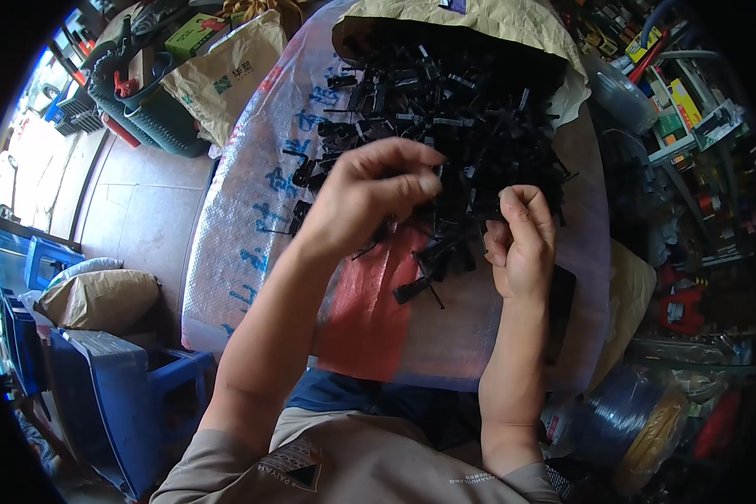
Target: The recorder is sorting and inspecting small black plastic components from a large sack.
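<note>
A heap of small black plastic parts [386, 126], many with thin stems, spills from a large brown paper sack [529, 29] onto the woven plastic sheet [235, 210] before me. My left hand [378, 189] hovers over the heap's middle, its thumb and index finger curled toward each other. To its right, my right hand [522, 244] is closed, with thumb and index finger pressed together at the heap's near right side. Whatever sits between the fingertips of either hand blends into the black parts behind. One loose black part [412, 291] lies nearest me, over the sheet's red stripe.
At far left stands a dark green basket [164, 118] beside a paper bag [231, 80]. A blue plastic stool [109, 403] and a filled sack [101, 298] are at lower left. Crowded shelves [680, 151] line the right, with a wrapped blue coil [609, 428] below.
</note>
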A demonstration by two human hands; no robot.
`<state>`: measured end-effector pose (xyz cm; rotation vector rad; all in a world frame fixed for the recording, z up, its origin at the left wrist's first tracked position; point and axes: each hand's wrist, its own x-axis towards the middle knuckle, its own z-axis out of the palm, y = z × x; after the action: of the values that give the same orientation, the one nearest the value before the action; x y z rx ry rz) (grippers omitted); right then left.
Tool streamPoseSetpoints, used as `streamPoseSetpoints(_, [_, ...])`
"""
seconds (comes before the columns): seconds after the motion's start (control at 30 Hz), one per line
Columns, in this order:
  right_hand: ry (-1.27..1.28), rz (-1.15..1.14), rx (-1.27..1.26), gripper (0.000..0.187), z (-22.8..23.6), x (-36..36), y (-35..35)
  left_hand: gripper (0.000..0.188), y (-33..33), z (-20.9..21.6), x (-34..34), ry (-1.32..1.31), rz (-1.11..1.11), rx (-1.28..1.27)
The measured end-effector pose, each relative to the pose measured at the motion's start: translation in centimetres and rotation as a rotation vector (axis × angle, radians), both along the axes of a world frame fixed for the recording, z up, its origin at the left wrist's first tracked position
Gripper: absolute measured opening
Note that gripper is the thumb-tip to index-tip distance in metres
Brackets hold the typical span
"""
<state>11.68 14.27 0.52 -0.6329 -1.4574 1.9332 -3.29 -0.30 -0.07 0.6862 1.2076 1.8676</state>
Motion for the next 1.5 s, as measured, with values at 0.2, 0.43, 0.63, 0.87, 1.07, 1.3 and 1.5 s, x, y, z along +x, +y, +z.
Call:
streamPoseSetpoints(0.2, [0.013,0.085,0.015,0.022,-0.2,0.0,-0.3,0.043,1.3,-0.1,2.7,0.873,0.142,0.010])
streamPoseSetpoints(0.43, [-0.027,0.101,0.073,0.026,-0.1,0.2,-0.8,0.037,0.9,0.6,3.2,0.704,0.035,-0.082])
streamPoseSetpoints(0.63, [-0.006,0.212,0.319,0.030,-1.0,0.1,0.0,0.028,1.3,-0.3,2.9,0.608,0.157,0.041])
streamPoseSetpoints(0.87, [0.134,0.198,0.461,0.017,-1.7,0.0,-0.4,0.018,1.4,-0.1,3.3,0.554,0.091,-0.026])
streamPoseSetpoints(1.07, [0.156,0.202,0.426,0.016,-2.0,-0.1,-0.2,0.012,1.7,-0.5,3.9,0.607,0.181,0.007])
streamPoseSetpoints(1.3, [0.173,0.205,0.439,0.017,-2.2,-0.2,0.0,0.009,1.9,-0.9,4.0,0.721,0.209,-0.004])
streamPoseSetpoints(1.5, [0.107,0.257,0.254,0.017,-1.3,0.2,0.0,0.012,2.0,-1.2,4.0,0.361,0.105,0.010])
